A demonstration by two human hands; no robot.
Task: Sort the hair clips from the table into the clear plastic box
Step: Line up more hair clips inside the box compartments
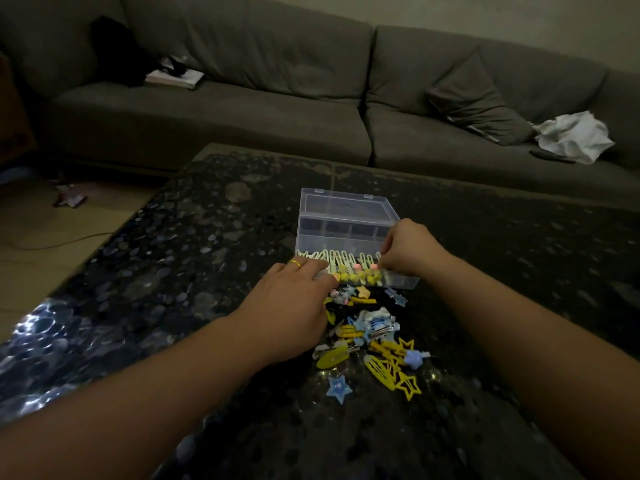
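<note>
Loose hair clips (left hand hiding some) before clear plastic box.

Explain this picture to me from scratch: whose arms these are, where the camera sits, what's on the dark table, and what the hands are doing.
There is no machine here. A person wears the camera on their head, so you look down their own two arms. The left hand, with a gold ring, rests at the front edge of the clear plastic box, whose lid stands open. The right hand pinches at a row of pale clips lined up in the box; what it grips is too small to tell. A loose pile of yellow and blue hair clips lies on the dark speckled table. Behind it stands a grey sofa.
</note>
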